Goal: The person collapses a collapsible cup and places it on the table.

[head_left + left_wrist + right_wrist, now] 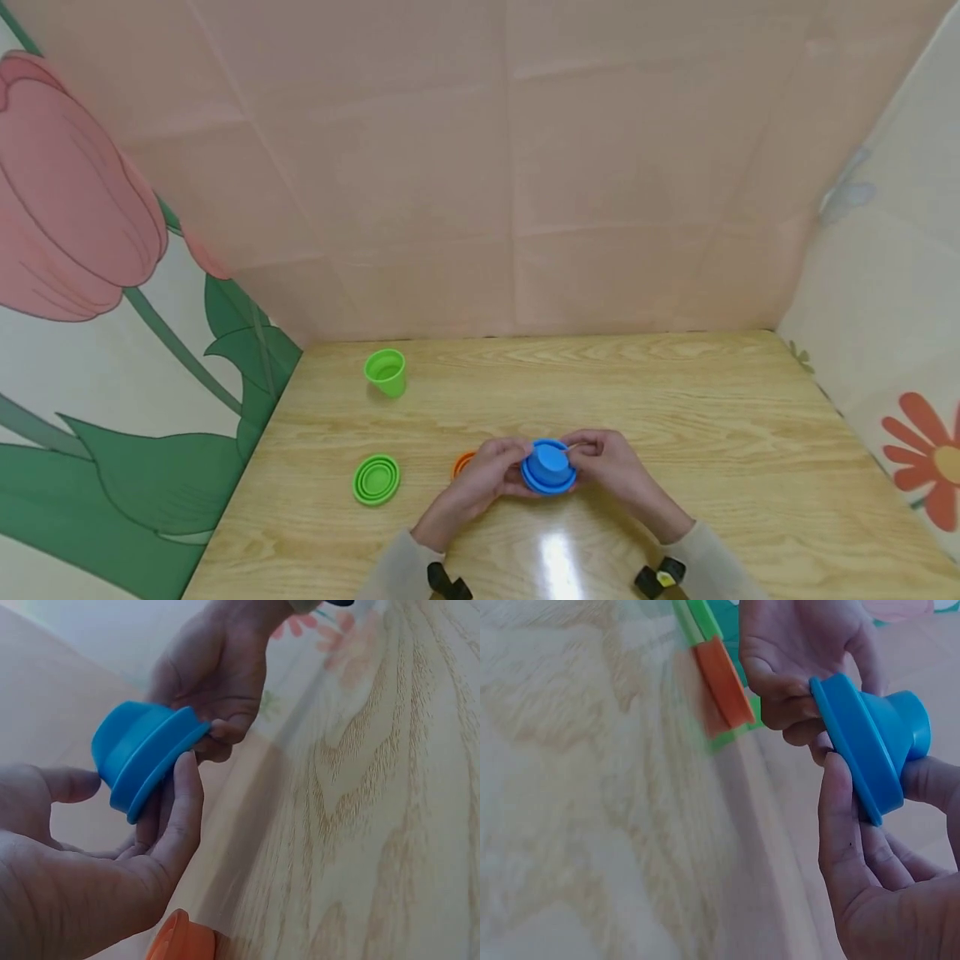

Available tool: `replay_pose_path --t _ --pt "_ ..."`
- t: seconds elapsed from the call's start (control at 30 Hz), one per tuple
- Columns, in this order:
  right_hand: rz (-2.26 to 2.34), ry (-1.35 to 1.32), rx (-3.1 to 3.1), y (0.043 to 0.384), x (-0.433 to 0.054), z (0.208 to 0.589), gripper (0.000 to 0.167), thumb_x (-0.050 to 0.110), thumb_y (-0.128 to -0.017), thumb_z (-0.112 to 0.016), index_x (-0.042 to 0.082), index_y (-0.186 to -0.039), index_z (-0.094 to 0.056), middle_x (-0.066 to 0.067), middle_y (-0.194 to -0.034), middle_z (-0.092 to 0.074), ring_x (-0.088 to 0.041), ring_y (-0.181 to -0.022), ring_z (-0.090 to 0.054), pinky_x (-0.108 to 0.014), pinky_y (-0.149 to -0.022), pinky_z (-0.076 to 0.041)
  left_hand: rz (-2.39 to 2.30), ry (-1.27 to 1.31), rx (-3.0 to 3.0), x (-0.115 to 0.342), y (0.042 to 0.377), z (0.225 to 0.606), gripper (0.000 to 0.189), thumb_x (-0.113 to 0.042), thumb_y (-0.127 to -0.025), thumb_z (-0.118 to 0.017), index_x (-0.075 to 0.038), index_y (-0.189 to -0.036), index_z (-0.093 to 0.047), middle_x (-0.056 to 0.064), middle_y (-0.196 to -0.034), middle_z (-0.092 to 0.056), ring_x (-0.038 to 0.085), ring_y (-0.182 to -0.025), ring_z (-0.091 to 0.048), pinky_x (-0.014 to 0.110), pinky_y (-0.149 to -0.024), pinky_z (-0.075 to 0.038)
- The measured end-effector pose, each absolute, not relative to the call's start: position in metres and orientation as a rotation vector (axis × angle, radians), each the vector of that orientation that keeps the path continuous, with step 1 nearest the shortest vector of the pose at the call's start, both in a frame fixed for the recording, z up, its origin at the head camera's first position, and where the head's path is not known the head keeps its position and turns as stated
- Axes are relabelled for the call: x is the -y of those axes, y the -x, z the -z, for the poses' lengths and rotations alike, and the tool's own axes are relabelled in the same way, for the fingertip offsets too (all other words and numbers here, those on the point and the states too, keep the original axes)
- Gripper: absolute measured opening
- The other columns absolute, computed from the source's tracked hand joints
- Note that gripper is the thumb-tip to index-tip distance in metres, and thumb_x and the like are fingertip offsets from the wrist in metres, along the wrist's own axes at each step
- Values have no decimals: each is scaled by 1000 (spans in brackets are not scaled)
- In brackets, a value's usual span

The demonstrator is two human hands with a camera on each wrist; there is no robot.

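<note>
Both hands hold a blue collapsible cup [549,467] above the table, its narrow base facing up and its wide rim underneath. In the wrist views the cup is partly extended, with a tapered middle above a broad stepped ring. My left hand [486,477] pinches it from the left, thumb on the tapered side and fingers under the rim. From the right, my right hand [611,465] grips the other side the same way, thumb by the base. Just behind the left hand lies a flat orange collapsible cup [462,462], mostly hidden in the head view.
A flattened green collapsible cup [377,480] lies on the wooden table [712,417], left of the orange one. Farther back stands an extended green cup [386,372], mouth up. A pink cloth backdrop [510,208] rises behind the table, with flower-printed cloths at both sides.
</note>
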State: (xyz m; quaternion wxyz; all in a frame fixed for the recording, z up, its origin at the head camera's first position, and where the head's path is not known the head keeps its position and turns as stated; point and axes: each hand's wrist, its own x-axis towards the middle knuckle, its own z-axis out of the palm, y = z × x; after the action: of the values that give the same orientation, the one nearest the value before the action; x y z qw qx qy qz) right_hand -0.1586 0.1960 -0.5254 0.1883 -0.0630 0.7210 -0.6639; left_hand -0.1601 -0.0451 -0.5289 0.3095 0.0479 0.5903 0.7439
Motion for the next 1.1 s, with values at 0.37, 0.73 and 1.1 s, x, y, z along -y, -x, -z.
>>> replay_pose_path --t 0.37,0.73,1.1 --pt "1840 191 -2021 159 -195 530 38 8 -98 -66 -15 -128 -63 -13 -102 -81 -12 -81 -77 -33 -71 -67 -1959 -102 -1643 44 158 531 29 -14 -103 -63 7 -123 -65 13 -109 -75 17 -89 -74 41 -81 -69" --pt "1873 304 -1691 157 -196 533 40 6 -106 -53 -17 -138 -51 -3 -114 -77 -16 -99 -76 -39 -89 -67 -1751 -160 -2070 47 158 526 26 -12 -99 -70 0 -122 -69 5 -88 -74 10 -75 -66 21 -64 -56" --pt "1944 284 -1455 154 -199 532 43 1 -103 -59 -12 -142 -47 -3 -117 -75 -19 -106 -75 -40 -98 -64 -1642 -233 -2254 46 157 524 26 -17 -101 -68 -3 -123 -71 0 -75 -65 12 -61 -62 24 -54 -56"
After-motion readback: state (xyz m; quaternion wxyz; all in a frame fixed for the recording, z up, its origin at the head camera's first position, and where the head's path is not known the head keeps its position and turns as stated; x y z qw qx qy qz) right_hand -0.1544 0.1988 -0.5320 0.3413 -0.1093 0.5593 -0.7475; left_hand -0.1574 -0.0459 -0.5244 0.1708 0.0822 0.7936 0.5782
